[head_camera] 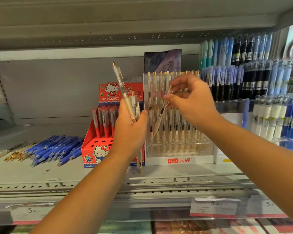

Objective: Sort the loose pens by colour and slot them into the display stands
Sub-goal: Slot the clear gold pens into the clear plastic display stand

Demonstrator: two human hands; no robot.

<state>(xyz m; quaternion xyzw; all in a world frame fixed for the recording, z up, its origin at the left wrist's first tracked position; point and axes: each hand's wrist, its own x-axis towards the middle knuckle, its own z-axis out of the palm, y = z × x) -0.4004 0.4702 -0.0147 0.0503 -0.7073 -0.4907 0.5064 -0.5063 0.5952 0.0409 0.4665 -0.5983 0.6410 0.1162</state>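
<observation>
My left hand grips a bunch of clear gold-trimmed pens; one sticks up high, another hangs below my wrist. My right hand pinches a single clear gold pen, tilted with its tip down, in front of the clear acrylic display stand marked "hesu". That stand holds several rows of like pens upright. Left of it stands a red Hello Kitty display box with red pens at its back. Loose blue pens and a few gold pens lie on the shelf at the left.
Racks of blue, black and teal pens fill the right side. A dark packet stands behind the acrylic stand. A grey shelf hangs overhead. The shelf front edge carries price labels.
</observation>
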